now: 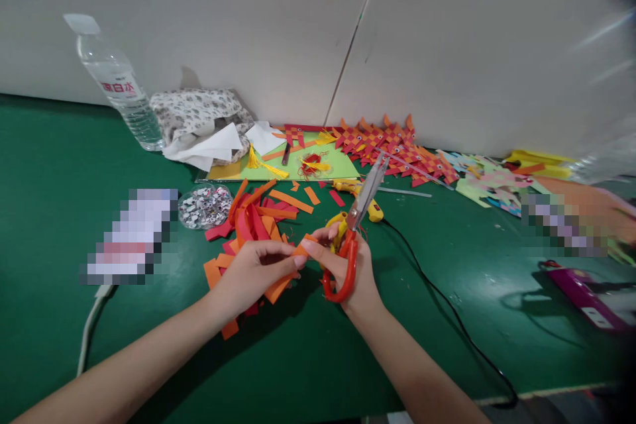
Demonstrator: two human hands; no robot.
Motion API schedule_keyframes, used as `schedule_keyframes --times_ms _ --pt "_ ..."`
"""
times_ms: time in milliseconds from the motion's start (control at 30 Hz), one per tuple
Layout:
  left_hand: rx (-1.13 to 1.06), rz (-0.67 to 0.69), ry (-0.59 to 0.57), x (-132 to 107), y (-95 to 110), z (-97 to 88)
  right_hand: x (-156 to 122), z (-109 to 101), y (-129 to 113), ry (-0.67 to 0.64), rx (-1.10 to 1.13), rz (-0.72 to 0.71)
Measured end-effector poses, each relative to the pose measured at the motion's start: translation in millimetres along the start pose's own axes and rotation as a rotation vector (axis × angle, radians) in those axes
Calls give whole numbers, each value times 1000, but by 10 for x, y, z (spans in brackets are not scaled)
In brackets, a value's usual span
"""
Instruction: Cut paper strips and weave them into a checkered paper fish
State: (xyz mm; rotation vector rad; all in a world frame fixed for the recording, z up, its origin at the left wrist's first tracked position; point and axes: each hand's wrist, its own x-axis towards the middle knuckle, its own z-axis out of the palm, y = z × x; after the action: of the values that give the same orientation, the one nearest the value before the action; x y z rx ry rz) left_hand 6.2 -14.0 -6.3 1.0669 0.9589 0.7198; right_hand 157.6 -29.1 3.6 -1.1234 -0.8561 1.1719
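Between the fingertips of my left hand [261, 271] and my right hand [350, 271] is a small orange paper strip [304, 245], pinched from both sides. A pair of scissors [354, 225] with red-orange handles hangs on my right hand, its blades pointing up and away. Orange and red paper strips [256, 222] lie in a loose pile behind and under my left hand. A yellow glue gun [373, 207] rests just beyond the scissors, partly hidden by them and my right hand.
Left stand a water bottle [114, 83], a patterned tissue pouch [201, 119], a phone [132, 232] on a cable and a bag of googly eyes [206, 205]. Woven red-orange paper fish [397, 146] lie along the wall. A black cord [437, 291] crosses towards the front right; a purple power strip [581, 295] sits right.
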Motion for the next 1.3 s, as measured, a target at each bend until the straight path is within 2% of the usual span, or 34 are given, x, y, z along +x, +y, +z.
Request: schedule_keyframes --times_ms 300,567,833,1000,1133,1300 --pt "19 4 16 -1 17 10 4 -9 4 27 21 -44" --pt "155 170 129 -49 67 32 109 -96 41 169 198 -25" --pt "141 231 216 -91 94 43 204 -162 -47 295 249 -96" --pt "130 262 269 -90 120 33 238 -190 -40 306 318 -87" --pt "69 202 247 -73 121 24 237 -186 -38 308 316 -85" --pt "93 165 136 -74 102 22 223 -161 -54 341 276 -92"
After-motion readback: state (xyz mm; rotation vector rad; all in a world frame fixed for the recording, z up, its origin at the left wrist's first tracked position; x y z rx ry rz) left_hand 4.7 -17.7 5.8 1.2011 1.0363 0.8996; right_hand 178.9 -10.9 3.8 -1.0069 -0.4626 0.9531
